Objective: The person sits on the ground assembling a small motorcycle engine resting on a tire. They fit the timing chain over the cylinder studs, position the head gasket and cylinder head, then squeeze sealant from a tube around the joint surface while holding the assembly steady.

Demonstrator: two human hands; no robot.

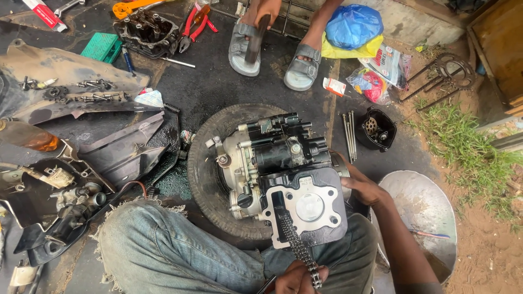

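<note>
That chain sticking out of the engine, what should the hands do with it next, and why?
Probably keep the chain pulled taut. The left hand grips its lower end, and it runs up through the slot in the cylinder block, which the right hand steadies on the engine. If let slack, it could slip back inside.

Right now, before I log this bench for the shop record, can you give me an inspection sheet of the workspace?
Surface: dark ground mat, oily, scattered with parts.
Job's things: engine resting on a tyre; cylinder block on it, piston visible in the bore; chain hanging out of the block.
Clutter: bolts on a panel, red pliers, cylinder head, long studs, plastic bags, metal bowl.
Hands: left hand grips the chain; right hand on the block's side.
Cables: one dark cable beside the tyre.
Surroundings: another person's sandalled feet; grass and dirt on the right.
</note>
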